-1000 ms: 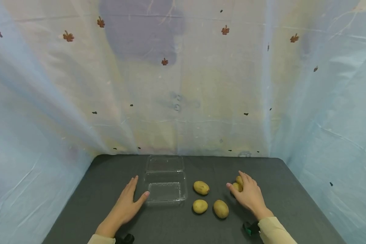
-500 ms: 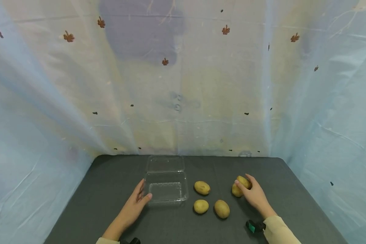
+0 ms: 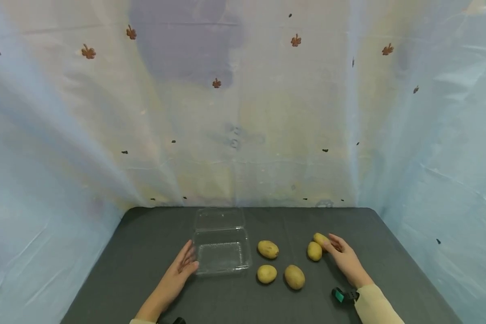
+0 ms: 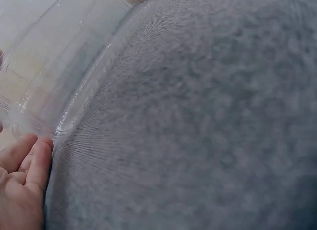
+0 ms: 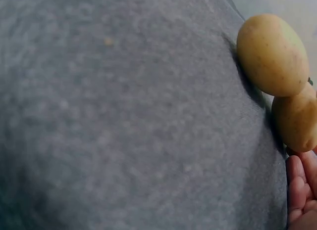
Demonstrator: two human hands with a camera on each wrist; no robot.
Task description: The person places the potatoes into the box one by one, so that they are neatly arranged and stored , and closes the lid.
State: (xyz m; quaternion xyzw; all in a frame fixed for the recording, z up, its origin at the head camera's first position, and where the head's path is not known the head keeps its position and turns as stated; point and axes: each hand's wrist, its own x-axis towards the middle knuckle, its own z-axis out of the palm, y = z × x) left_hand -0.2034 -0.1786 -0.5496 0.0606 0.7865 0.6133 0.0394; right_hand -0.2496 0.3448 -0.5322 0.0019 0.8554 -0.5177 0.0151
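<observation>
My left hand [image 3: 174, 275] lies against the left side of a clear plastic clamshell box [image 3: 220, 254], its fingers fairly straight. In the left wrist view the fingertips [image 4: 42, 146] meet the box's lower edge. The box's lid [image 3: 220, 218] is folded back behind it. On the right, my right hand [image 3: 346, 261] pinches the right end of a yellow potato [image 3: 320, 237], thumb in front and fingers behind. A second potato [image 3: 314, 251] sits right against it. The right wrist view shows the pinched potato [image 5: 296, 120] over curled fingers [image 5: 296, 190].
Between box and right hand lie three more potatoes: an oblong one [image 3: 268, 249], a small one [image 3: 266, 273] and a larger one [image 3: 294, 276]. All rest on a dark grey cloth-covered table [image 3: 154, 234]. A pale patterned curtain [image 3: 243, 112] surrounds the table's back and sides.
My left hand has moved right and forward up to the box. My right hand has come down and shifted right, from above the two right potatoes to the end of the rear one.
</observation>
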